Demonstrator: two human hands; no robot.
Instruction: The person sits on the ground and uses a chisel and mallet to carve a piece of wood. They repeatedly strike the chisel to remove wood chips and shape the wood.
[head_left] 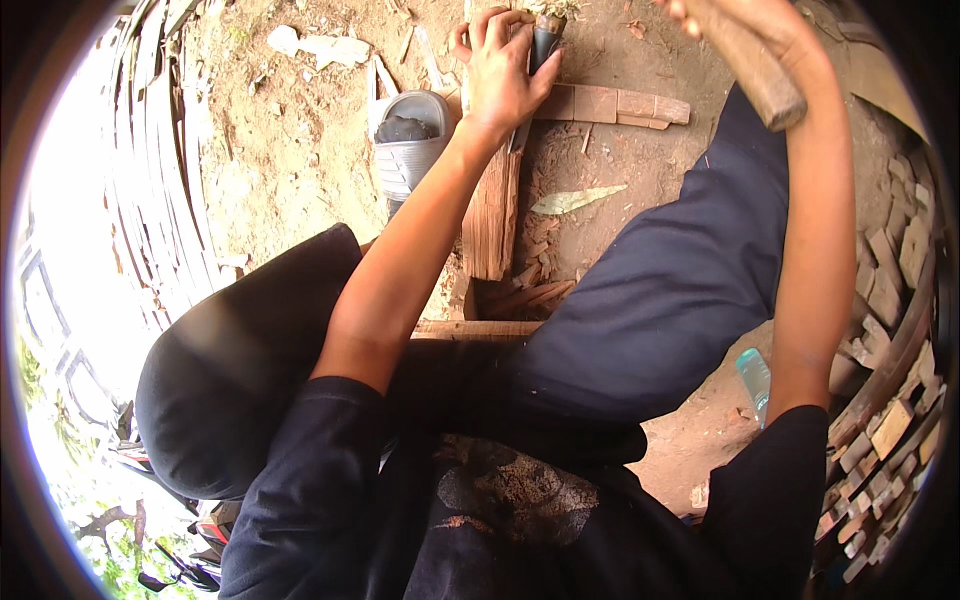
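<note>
My left hand [500, 85] grips an upright dark chisel [545, 45] with a pale, frayed top, standing over a rough wooden block [488, 220] on the dirt ground. A short reddish wooden piece [635, 108] lies crosswise beside it, to the right. In my raised right hand [780, 35], at the upper right, is a wooden mallet [760, 85], its thick end pointing down toward me and partly over my forearm. The chisel's lower end is hidden behind my left hand. A grey slide sandal [405, 165] with something dark in it is just left of the block.
Thin wooden strips [160, 180] line the left side. Stacked wood offcuts [885, 280] fill the right edge. A pale leaf-like scrap [580, 198] and chips lie on the dirt [280, 150]. My dark-clad legs frame the work, and a teal plastic item [752, 380] lies by the right leg.
</note>
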